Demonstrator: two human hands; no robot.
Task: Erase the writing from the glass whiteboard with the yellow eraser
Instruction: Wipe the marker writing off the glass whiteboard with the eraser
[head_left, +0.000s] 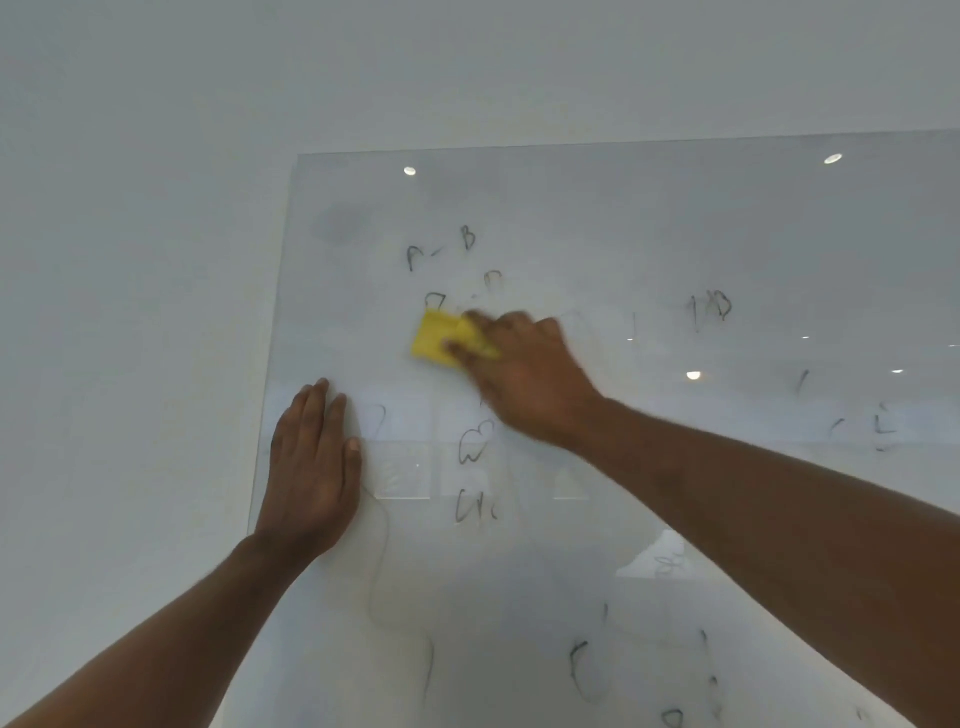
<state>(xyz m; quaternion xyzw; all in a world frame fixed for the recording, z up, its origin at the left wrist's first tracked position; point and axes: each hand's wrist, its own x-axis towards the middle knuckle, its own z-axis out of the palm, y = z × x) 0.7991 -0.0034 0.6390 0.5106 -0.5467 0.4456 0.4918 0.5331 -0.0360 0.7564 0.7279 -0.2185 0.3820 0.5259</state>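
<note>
A glass whiteboard (649, 223) hangs on a pale wall and fills most of the head view. Black marker writing (467, 240) is scattered over it, partly smeared, with more letters (475, 441) lower down and at the right (714, 307). My right hand (524, 374) presses a yellow eraser (435, 338) flat against the glass, just below two small marks; the hand is blurred by motion. My left hand (314, 462) lies flat on the board near its left edge, fingers together and pointing up, holding nothing.
The bare wall (130, 260) lies left of and above the board. The board's left edge (275, 338) runs just beside my left hand. Ceiling lights reflect as bright spots (693, 375) in the glass.
</note>
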